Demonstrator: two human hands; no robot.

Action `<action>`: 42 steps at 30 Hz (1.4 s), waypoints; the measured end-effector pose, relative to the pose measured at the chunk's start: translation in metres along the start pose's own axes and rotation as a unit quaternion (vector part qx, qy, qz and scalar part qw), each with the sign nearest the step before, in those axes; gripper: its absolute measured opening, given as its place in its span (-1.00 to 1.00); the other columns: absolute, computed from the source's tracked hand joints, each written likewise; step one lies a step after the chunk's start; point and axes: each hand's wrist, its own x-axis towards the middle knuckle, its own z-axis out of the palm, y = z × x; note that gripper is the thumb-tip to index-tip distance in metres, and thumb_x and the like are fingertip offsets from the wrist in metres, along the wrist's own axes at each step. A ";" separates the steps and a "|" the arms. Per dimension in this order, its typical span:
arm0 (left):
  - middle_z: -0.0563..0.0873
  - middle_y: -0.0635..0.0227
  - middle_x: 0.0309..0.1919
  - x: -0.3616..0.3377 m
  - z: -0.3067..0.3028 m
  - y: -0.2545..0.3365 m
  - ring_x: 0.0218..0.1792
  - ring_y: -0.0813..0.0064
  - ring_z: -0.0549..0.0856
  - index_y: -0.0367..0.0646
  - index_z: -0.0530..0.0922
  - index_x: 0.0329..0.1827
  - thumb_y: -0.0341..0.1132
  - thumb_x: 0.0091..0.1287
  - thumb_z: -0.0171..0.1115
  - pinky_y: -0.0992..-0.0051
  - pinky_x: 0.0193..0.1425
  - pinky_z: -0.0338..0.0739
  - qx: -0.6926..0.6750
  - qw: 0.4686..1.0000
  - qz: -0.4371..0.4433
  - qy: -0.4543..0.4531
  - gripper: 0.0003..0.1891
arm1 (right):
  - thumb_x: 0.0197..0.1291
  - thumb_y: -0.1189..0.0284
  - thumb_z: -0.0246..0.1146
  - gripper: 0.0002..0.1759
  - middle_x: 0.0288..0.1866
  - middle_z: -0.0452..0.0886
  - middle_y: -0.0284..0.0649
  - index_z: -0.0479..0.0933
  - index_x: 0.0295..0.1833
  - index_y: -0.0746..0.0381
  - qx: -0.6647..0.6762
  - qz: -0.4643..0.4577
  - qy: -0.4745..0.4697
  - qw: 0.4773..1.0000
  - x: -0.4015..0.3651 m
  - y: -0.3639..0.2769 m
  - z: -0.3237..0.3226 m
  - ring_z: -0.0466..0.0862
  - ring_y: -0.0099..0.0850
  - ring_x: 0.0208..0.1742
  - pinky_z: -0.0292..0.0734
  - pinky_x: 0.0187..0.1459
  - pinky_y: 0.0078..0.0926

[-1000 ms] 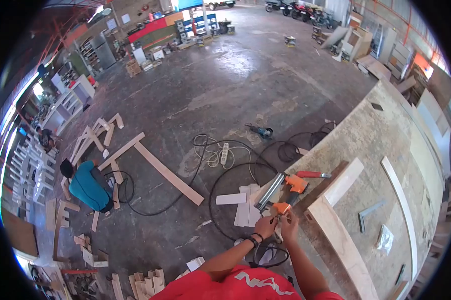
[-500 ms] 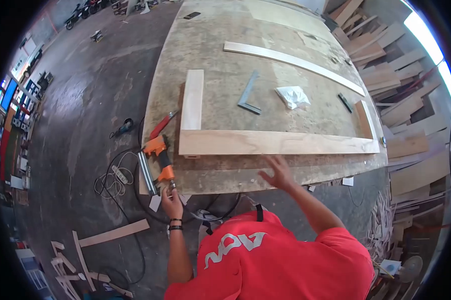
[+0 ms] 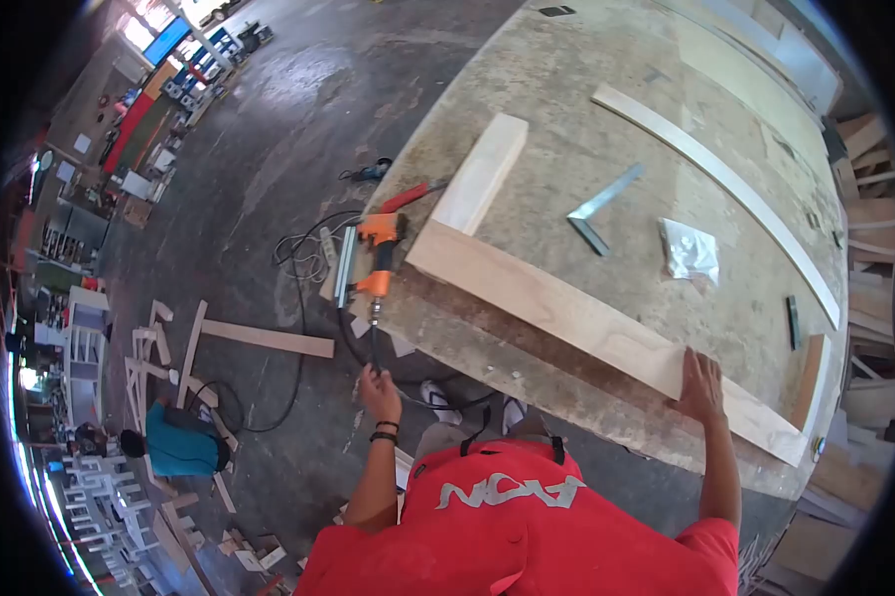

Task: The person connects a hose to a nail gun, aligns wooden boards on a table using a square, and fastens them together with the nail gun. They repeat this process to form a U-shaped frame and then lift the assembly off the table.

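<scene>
My left hand (image 3: 379, 393) is closed round the black air hose, just below the metal fitting of an orange and black nail gun (image 3: 379, 253). That nail gun lies on the worktable's left corner beside a red-handled tool (image 3: 404, 197). My right hand (image 3: 702, 385) grips the long front board of a pale wooden frame (image 3: 556, 303), fingers over its top edge. One short board (image 3: 483, 174) joins the frame at the left and another (image 3: 814, 382) stands at the right. A metal square (image 3: 604, 211) and a clear plastic bag (image 3: 689, 250) lie inside the frame.
On the worktable (image 3: 527, 84) a long wooden strip (image 3: 715, 169) lies behind the frame, with a dark narrow object (image 3: 793, 323) near its right end. Hoses and cables loop over the floor at left. A person in a teal shirt (image 3: 179, 440) is low among wood pieces (image 3: 269, 338).
My view has turned, so the table appears tilted. My right hand has moved right along the front board and taken hold of it. My left hand has slid down from the fitting onto the hose.
</scene>
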 end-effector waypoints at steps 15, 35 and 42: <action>0.70 -0.15 -0.10 -0.088 -0.063 -0.187 -0.05 -0.06 0.67 -0.45 0.61 -0.06 -0.16 0.38 0.13 0.09 0.10 0.50 0.270 0.943 -0.158 -0.114 -0.59 | -0.36 0.12 0.52 0.20 0.09 0.53 -0.01 0.23 0.54 0.10 0.083 -0.053 -0.003 0.995 -0.019 0.029 -0.083 0.53 -0.07 0.13 0.39 0.19 -0.08; 0.78 0.04 -0.23 -0.158 -0.109 -0.237 -0.15 0.04 0.75 -0.21 0.72 -0.27 -0.13 0.22 0.25 0.17 0.02 0.62 0.090 0.967 -0.221 -0.090 -0.70 | -0.40 0.35 0.33 -0.08 -0.24 0.56 -0.26 0.49 0.31 0.35 0.335 -0.014 -0.048 0.941 -0.011 -0.185 -0.307 0.63 -0.49 -0.26 0.59 -0.20 -0.49; 0.76 -0.01 -0.21 -0.225 -0.215 -0.386 -0.10 -0.05 0.74 -0.16 0.74 -0.26 -0.09 0.32 0.05 0.07 0.04 0.62 0.272 0.916 -0.174 -0.237 -0.62 | -0.20 0.17 0.31 -0.14 -0.21 0.63 -0.14 0.42 0.30 0.34 0.318 -0.056 0.021 0.946 0.011 -0.355 -0.317 0.67 -0.42 -0.34 0.62 -0.39 -0.43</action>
